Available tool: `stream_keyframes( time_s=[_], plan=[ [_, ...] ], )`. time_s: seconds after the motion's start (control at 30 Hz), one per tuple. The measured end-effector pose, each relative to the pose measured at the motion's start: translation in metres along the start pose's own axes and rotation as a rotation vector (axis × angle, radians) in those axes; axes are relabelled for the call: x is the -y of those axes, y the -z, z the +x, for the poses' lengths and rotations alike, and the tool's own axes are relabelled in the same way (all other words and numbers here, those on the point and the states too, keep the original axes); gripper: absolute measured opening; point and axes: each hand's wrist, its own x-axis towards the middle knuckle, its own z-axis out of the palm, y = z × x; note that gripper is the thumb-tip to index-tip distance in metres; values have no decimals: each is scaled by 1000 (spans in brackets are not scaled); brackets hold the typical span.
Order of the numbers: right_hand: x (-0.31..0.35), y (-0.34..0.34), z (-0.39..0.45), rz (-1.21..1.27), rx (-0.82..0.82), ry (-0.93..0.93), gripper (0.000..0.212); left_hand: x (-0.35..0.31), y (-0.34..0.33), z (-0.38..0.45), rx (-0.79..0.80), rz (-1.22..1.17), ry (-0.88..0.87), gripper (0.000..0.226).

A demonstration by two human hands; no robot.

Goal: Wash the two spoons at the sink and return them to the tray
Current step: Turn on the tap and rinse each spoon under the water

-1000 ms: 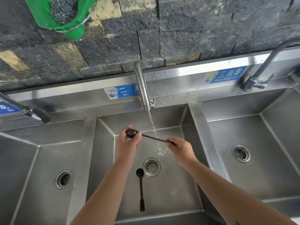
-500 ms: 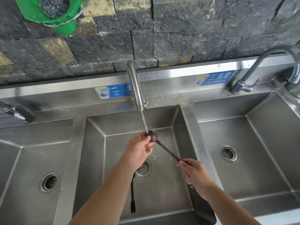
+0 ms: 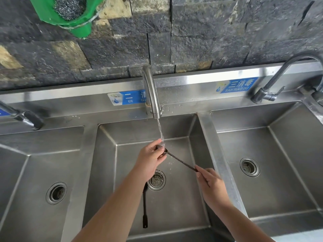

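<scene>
Two hands share one spoon (image 3: 180,160) under the tap (image 3: 151,95): left hand (image 3: 150,158) fingers hide its bowl, right hand (image 3: 210,180) pinches the handle; second spoon (image 3: 144,208) half-hidden behind the left arm.

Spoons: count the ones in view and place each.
2. One spoon is held under the tap's stream by the left hand and right hand; the other spoon lies in the middle basin, bowl hidden.

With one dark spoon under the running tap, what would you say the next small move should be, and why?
Probably rub the bowl a moment longer, then set it aside and lift the second dark spoon lying on the middle steel sink floor. The left hand grips the bowl of the dark long-handled spoon under the water stream, while the right hand pinches its handle.
</scene>
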Motion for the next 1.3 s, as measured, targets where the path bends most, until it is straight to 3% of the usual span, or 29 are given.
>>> stream_keyframes(
  time_s=[0.33,0.43,0.6,0.77,0.97,1.13,1.3],
  plan=[
    [16,2,-18,72,249,-175,22,15,-18,12,-94,33,-30,26],
    [22,0,-22,165,334,-219,25,20,-16,15,-144,186,-19,21],
    [27,-7,-20,168,268,-226,23,28,-10,18,-240,567,-104,21],
    [23,-15,-22,60,158,-169,17,27,-17,12,-171,279,-22,35],
    [22,-26,-31,71,86,-204,19,37,-31,-11,-49,-118,144,16],
    [18,-35,-32,124,90,-332,22,56,-30,-22,66,85,164,11],
    [10,-33,-30,151,155,-454,17,61,-35,-25,55,251,114,15]
  ],
)
